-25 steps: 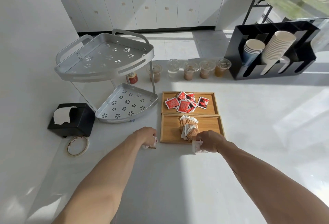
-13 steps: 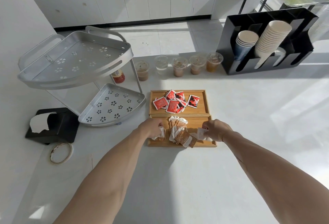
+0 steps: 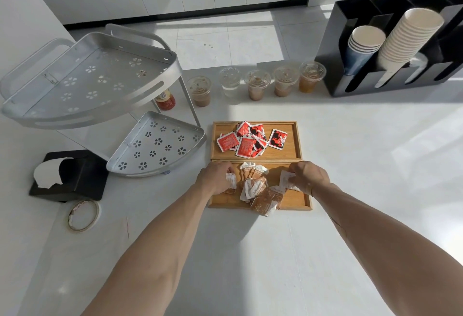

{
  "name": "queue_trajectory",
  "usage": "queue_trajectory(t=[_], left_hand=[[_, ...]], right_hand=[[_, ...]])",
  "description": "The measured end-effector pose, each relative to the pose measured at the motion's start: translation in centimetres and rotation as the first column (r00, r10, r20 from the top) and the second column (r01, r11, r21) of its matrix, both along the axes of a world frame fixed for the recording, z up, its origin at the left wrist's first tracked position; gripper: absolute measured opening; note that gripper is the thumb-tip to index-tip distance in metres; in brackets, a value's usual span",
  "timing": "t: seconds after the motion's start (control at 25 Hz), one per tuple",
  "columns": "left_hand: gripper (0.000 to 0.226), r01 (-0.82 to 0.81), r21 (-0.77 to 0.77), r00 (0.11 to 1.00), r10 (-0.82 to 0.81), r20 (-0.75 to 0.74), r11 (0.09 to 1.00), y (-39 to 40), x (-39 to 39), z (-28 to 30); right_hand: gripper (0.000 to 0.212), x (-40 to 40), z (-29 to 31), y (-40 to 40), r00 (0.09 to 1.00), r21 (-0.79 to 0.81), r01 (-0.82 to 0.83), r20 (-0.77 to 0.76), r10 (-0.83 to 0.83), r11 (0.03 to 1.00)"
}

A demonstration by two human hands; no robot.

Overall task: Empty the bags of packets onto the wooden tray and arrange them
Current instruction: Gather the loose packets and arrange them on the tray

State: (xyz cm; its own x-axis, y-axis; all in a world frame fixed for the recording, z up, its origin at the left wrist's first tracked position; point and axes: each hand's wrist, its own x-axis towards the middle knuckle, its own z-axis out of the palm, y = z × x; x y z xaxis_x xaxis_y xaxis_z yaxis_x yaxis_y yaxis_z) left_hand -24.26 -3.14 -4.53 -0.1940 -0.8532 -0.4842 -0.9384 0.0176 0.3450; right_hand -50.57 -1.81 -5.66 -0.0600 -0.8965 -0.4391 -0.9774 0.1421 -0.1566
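Observation:
A wooden tray (image 3: 295, 201) with two compartments lies on the white counter. Its far compartment (image 3: 292, 151) holds several red packets (image 3: 246, 144). In the near compartment lies a pile of brown-and-white packets (image 3: 258, 190); one hangs over the front rim. My left hand (image 3: 216, 177) rests over the near compartment's left end, closed on a brown-and-white packet (image 3: 231, 181). Over the right end, my right hand (image 3: 309, 176) pinches a white packet (image 3: 285, 180).
A grey two-tier corner rack (image 3: 155, 145) stands left of the tray, with a red sauce bottle (image 3: 165, 100) behind it. Several lidded drink cups (image 3: 256, 85) line the back. A black cup holder (image 3: 390, 44) is at back right. A black tissue box (image 3: 67, 176) and tape roll (image 3: 84, 215) are at left.
Both hands moved forward from the counter in front of the tray to over the near compartment, each carrying a packet. The head camera came closer and tilted down.

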Motion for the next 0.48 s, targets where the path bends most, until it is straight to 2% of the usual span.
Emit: queue_trajectory(t=[0.2,0.48], left_hand=[[0.055,0.017,-0.065,0.999,-0.014,0.046,0.998,-0.1,0.3,-0.3],[0.054,-0.003,-0.127,0.999,0.008,0.035,0.992,1.0,0.9,0.2]], right_hand=[[0.03,0.8,0.0,0.4,0.99,-0.125,-0.111,-0.102,0.099,0.986],[0.034,0.9,1.0,1.8,0.995,-0.152,-0.092,-0.057,0.084,0.984]])
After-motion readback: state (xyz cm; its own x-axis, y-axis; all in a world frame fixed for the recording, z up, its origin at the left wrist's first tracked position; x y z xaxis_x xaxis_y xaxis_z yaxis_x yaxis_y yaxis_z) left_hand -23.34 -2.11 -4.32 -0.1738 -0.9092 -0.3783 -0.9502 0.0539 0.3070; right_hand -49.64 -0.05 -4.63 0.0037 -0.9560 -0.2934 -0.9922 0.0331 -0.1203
